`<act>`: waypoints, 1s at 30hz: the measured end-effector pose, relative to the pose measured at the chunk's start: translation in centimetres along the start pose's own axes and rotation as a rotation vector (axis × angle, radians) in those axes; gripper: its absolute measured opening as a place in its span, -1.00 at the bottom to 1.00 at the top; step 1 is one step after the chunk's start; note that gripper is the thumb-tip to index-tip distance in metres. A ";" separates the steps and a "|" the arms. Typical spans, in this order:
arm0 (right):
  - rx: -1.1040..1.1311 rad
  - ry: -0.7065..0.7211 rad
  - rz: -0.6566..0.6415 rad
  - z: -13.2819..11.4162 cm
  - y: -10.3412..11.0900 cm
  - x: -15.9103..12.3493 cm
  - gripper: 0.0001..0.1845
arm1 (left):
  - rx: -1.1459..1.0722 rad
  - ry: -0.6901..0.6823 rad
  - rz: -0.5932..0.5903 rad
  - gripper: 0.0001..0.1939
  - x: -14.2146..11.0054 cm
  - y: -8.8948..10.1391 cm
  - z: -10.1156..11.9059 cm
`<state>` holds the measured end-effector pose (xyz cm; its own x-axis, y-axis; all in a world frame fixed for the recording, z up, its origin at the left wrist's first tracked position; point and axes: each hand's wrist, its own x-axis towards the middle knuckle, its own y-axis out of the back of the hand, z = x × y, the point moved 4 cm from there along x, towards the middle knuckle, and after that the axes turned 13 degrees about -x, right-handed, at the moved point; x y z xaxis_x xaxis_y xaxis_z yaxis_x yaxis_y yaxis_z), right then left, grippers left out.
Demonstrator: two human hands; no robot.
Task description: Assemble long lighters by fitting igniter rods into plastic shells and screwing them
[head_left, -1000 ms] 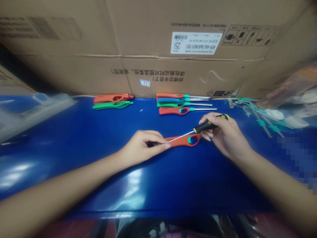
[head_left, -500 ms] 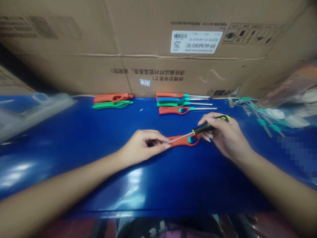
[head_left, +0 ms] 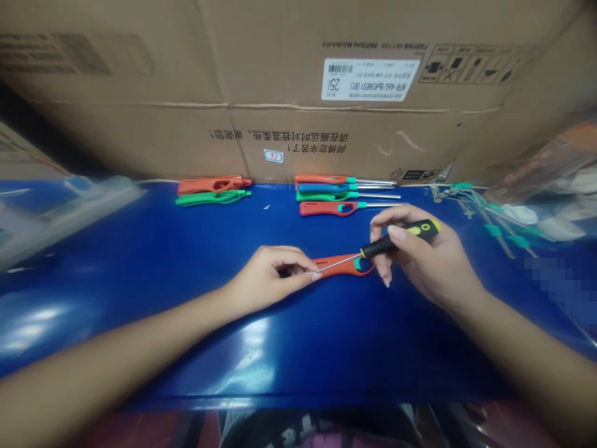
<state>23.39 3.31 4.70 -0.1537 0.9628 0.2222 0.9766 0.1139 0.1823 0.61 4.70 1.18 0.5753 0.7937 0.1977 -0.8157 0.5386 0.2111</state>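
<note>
The orange casing (head_left: 338, 267) lies flat on the worktop (head_left: 326, 348), between the person's two hands, with a teal trigger showing in its loop. The left hand (head_left: 268, 267) pinches its left end, thumb and fingers drawn close together. The right hand (head_left: 436, 261) grips the black-and-yellow handle of a screwdriver (head_left: 372, 249), whose shaft slants low over the casing down to the left fingertips; whether the tip sits in a screw cannot be made out.

The casing looks closed with its trigger in place, so fastening seems to be the step in hand, not yet finished. Its far right end is hidden behind the right hand, so whether it carries a rod is unclear.

Beyond, four pieces with metal rods look complete: a red lighter (head_left: 321, 209) nearest, then a green lighter (head_left: 305, 196), a blue lighter (head_left: 321, 187) and an orange lighter (head_left: 317, 179). To their left, a red-orange body (head_left: 200, 185) and a green body (head_left: 209, 198) show no long rod and seem left to do. Loose rods (head_left: 493, 230) with teal ends lie at the right, near blurred plastic bags. A large cardboard sheet (head_left: 140, 130) stands behind everything.
</note>
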 end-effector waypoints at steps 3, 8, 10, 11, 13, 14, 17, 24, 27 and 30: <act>0.000 0.045 0.025 -1.0 -0.6 -0.4 -0.75 | -0.006 0.008 0.004 -0.85 -0.1 -0.1 0.0; -0.048 0.125 0.054 -2.9 -1.2 -0.7 -0.53 | -0.039 0.006 0.024 -0.83 -0.2 -0.3 0.1; -0.082 0.166 0.064 -3.6 -1.3 -0.6 -0.42 | -0.045 -0.001 0.029 -0.83 -0.2 -0.4 0.2; -0.107 0.182 0.074 -3.9 -1.4 -0.6 -0.38 | -0.048 -0.006 0.026 -0.82 -0.2 -0.5 0.2; -0.147 0.199 0.101 -4.6 -1.7 -0.4 -0.37 | -0.050 -0.017 0.006 -0.82 -0.3 -0.6 0.4; -0.161 0.199 0.114 -4.8 -1.9 -0.4 -0.38 | -0.047 -0.023 -0.005 -0.82 -0.4 -0.7 0.5; -0.198 0.232 0.138 -5.4 -2.6 -0.1 -0.45 | 0.026 -0.098 -0.012 -0.83 -0.5 -0.7 1.0; -0.283 0.319 0.208 -4.1 -2.9 0.2 -0.47 | 0.362 -0.163 -0.050 -0.39 -0.6 -0.4 1.0; -0.299 0.331 0.229 -3.3 -2.7 0.0 -0.46 | 0.332 -0.156 -0.087 -0.51 -0.6 -0.7 0.6; -0.339 0.376 0.212 -3.1 -2.6 -0.1 -0.45 | 0.305 -0.181 -0.121 -0.59 -0.7 -1.1 0.6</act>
<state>20.38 2.19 7.15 -0.0623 0.7952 0.6032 0.8985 -0.2184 0.3808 1.13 3.43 1.39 0.6902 0.6520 0.3139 -0.7010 0.4949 0.5135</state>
